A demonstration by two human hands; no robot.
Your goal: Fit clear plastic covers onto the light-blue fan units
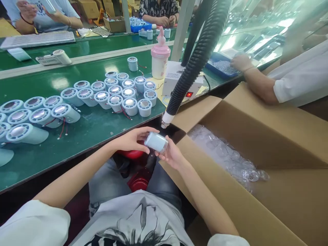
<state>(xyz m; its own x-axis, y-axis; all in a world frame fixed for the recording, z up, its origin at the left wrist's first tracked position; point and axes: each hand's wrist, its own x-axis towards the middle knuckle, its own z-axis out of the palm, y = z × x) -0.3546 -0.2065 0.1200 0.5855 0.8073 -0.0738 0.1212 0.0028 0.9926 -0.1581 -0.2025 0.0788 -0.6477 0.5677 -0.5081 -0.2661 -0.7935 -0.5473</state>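
Over my lap I hold a light blue cylinder (155, 141) tilted on its side, with a clear plastic cover around its right end. My left hand (135, 139) has its thumb below and its fingers above the cylinder's left end. From below and to the right, my right hand (171, 152) grips the clear-covered end. Just above hangs the metal nozzle (165, 123) of a black ribbed hose (191, 68), apart from the cylinder. On the green bench to the left stand several similar blue cylinders (130, 106), some with thin red wires showing.
An open cardboard box (279, 201) at my right holds clear plastic covers (228, 155). Behind the hose are a white machine box (171, 77) with a lit red switch and a pink-capped bottle (160, 56). Co-workers sit across the bench and at the right, near a blue tray (217, 68).
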